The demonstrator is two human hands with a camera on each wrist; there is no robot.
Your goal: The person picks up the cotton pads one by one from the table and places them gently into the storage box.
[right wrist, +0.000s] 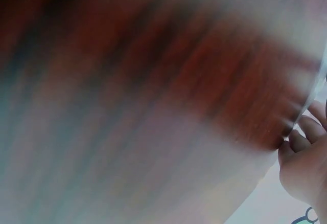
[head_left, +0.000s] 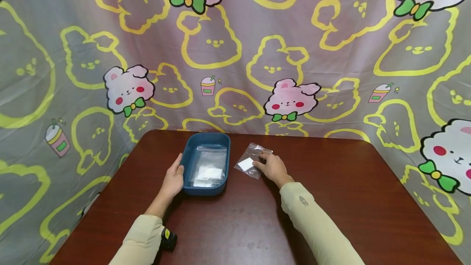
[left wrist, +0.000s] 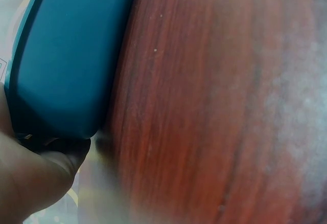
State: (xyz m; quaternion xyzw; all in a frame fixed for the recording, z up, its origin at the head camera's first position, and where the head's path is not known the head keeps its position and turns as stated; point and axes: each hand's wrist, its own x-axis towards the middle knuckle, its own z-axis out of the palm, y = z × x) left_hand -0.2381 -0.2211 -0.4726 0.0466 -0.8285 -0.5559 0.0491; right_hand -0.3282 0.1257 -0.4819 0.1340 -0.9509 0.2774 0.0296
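Note:
My left hand holds the left side of a blue plastic bin, with the thumb near the rim. In the left wrist view, the bin's outer wall runs down to the hand. Inside the bin lie several clear zip bags with white contents. To the bin's right, my right hand pinches the right side of a clear zip bag holding a white rectangular piece. The right wrist view shows curled fingers of that hand at its right edge; the pinch itself is partly hidden.
A brown wooden table carries the bin and the loose bag. Patterned cloth hangs along the back and both sides. A black device is strapped at the left wrist.

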